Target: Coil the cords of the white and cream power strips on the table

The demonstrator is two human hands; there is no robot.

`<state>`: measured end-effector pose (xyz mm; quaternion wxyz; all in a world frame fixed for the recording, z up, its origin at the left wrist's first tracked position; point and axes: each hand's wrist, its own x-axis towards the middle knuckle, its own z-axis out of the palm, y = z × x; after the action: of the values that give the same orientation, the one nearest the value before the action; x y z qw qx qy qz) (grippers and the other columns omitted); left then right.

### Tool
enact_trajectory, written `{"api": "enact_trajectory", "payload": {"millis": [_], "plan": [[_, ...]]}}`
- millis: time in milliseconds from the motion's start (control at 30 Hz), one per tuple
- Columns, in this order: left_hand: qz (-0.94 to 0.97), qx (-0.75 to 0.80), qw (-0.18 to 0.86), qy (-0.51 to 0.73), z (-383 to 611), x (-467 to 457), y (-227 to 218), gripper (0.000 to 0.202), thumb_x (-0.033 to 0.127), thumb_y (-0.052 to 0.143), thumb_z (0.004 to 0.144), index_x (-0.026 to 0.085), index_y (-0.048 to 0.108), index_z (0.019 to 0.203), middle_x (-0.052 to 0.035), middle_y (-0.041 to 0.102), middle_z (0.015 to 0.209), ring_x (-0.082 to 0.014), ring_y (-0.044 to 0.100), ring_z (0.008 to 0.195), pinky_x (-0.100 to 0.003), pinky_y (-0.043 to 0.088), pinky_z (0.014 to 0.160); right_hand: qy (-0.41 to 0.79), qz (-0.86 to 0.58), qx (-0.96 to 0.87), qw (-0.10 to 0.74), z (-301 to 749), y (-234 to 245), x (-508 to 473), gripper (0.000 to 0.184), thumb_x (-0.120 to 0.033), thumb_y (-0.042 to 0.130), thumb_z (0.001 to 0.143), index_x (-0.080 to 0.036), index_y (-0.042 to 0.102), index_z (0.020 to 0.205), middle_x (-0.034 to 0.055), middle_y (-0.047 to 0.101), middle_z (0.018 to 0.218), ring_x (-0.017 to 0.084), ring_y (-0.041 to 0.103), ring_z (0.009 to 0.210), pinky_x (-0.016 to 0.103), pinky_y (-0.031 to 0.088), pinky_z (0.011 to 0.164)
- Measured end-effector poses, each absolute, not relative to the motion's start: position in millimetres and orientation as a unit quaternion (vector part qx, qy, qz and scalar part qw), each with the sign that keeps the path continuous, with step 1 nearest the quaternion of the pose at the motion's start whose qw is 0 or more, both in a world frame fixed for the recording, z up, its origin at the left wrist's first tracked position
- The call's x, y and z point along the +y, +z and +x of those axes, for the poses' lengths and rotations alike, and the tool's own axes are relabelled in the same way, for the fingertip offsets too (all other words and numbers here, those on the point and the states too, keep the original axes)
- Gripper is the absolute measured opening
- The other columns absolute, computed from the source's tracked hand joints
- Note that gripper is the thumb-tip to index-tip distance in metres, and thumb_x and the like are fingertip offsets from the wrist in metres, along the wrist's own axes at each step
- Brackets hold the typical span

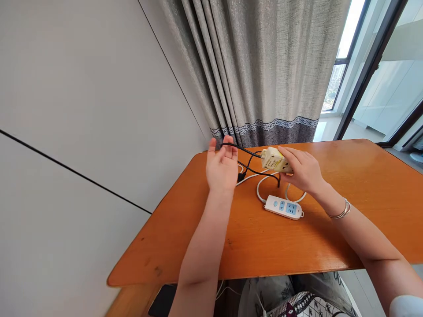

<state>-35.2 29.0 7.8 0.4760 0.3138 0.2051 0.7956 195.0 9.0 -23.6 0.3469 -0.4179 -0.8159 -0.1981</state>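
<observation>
Over the far part of the table, my right hand (304,169) grips one end of a cream-coloured power strip (276,160) with socket holes and yellowish marks. A black cord (246,151) leaves its left end and runs to my left hand (223,165). That hand is palm up, with the cord lying across its loosely curled fingers and the thumb apart. Behind the hand, the black cord appears to loop back toward the table. Below the right hand lies a white power strip (283,207) with blue socket panels and a white cable (259,189).
The orange-brown wooden table (330,237) meets a pale wall (82,110) at the left. A grey curtain (264,66) hangs behind it. A black plug (241,177) lies among the tangled cords. Below the front edge is a dark flat object (163,301).
</observation>
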Motion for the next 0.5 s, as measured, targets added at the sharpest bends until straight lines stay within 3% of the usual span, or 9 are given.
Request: {"api": "enact_trajectory", "payload": {"millis": [167,367,500], "plan": [[0.282,0.226,0.498,0.789,-70,32,23,0.015,0.014,0.046,0.087,0.022,0.056,0.095,-0.0101,0.070,0.110,-0.0170,0.066,0.116,-0.031,0.054,0.093,-0.223,-0.437,-0.811,0.320,231,-24,15,0.063,-0.026,0.062,0.081,-0.020,0.051,0.142,0.0123,0.064,0.134,0.031,0.065,0.111,0.041,0.051,0.089],[0.278,0.244,0.454,0.811,-89,38,21,0.014,0.015,0.049,0.085,0.024,0.055,0.095,-0.0075,0.069,0.108,-0.0155,0.066,0.114,-0.029,0.055,0.093,-0.234,-0.484,-0.781,0.316,260,-28,16,0.062,-0.031,0.062,0.082,-0.021,0.050,0.142,0.0132,0.064,0.134,0.033,0.064,0.113,0.043,0.050,0.090],[0.223,0.223,0.433,0.845,-109,46,22,0.022,0.007,0.045,0.084,0.025,0.052,0.094,-0.0044,0.069,0.097,-0.0120,0.066,0.111,-0.025,0.053,0.091,-0.243,-0.511,-0.769,0.298,290,-33,25,0.062,-0.029,0.062,0.081,-0.020,0.050,0.142,0.0140,0.064,0.132,0.034,0.064,0.111,0.046,0.050,0.090]]}}
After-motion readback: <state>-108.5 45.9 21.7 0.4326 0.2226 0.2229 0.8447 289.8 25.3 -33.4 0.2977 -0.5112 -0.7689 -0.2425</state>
